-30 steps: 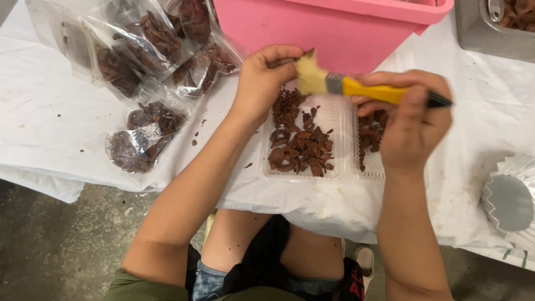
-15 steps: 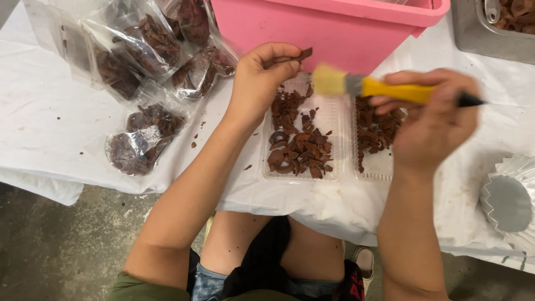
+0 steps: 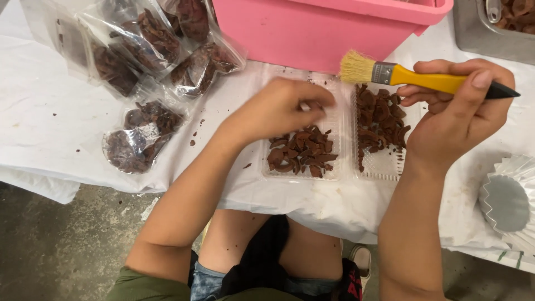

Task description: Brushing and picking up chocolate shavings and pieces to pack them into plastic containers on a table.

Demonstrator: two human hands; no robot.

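An open clear plastic clamshell tray [image 3: 334, 174] lies on the white-covered table, with dark brown dried pieces [image 3: 301, 151] in its left half and more brown pieces [image 3: 379, 120] in its right half. My left hand [image 3: 278, 108] reaches down into the left half, fingers curled over the pieces; whether it pinches one is hidden. My right hand [image 3: 460, 114] hovers over the right half, gripping a paintbrush [image 3: 418, 78] with a yellow handle, metal ferrule and pale bristles pointing left.
A pink plastic tub [image 3: 329, 28] stands just behind the tray. Several clear bags of brown pieces [image 3: 145, 67] lie at the left. A metal container [image 3: 496, 28] sits at the back right, and stacked foil cups [image 3: 510, 200] at the right edge.
My left hand dropped from the tub's front, where it held a piece up, down into the tray's left half. The brush moved right, away from that hand.
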